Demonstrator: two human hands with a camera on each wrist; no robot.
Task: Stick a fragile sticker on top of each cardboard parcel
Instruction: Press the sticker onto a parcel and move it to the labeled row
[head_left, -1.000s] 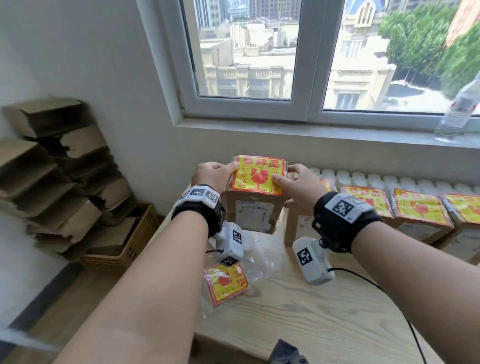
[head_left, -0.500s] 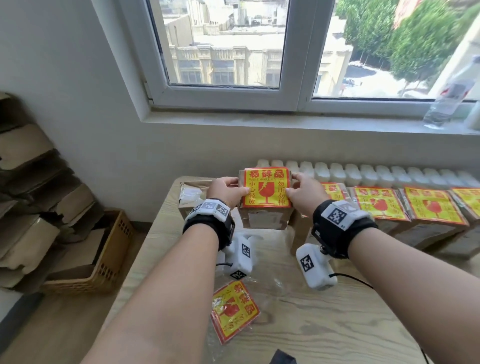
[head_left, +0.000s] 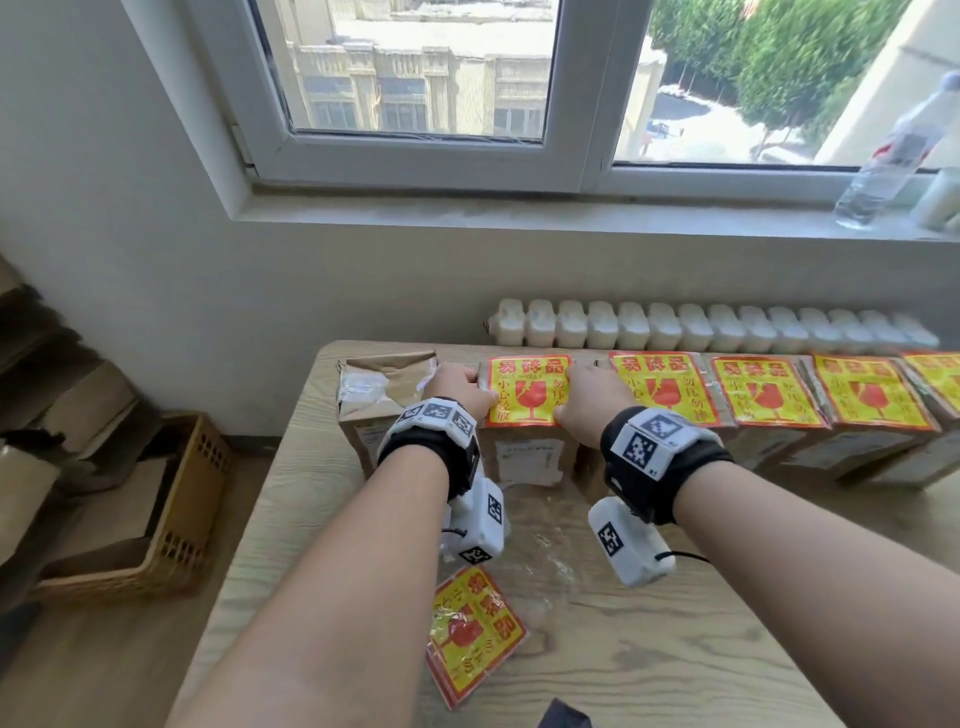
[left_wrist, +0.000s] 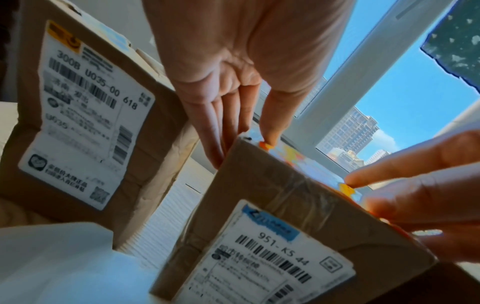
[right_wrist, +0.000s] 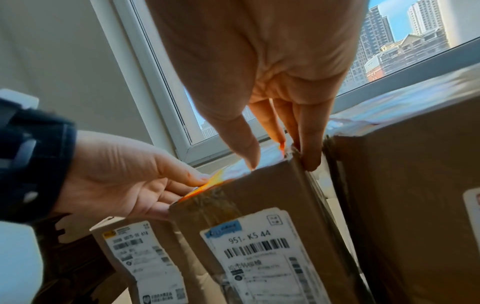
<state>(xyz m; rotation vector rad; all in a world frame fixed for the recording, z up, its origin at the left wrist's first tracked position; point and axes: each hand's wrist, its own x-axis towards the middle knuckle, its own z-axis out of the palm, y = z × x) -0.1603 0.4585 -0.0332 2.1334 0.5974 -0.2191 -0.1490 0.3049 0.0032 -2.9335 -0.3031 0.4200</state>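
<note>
"易碎品" sticker (head_left: 526, 391), "951-KS 44" on parcel label (left_wrist: 265, 259), "3008 U035-00 618" on left label (left_wrist: 83, 123)

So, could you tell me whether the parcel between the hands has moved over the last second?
Yes. The parcel has gone back and down, from in front of the row of stickered parcels into line with it.

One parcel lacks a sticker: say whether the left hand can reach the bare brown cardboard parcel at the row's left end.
Probably yes: the left hand sits beside that bare brown cardboard parcel, nothing between.
</note>
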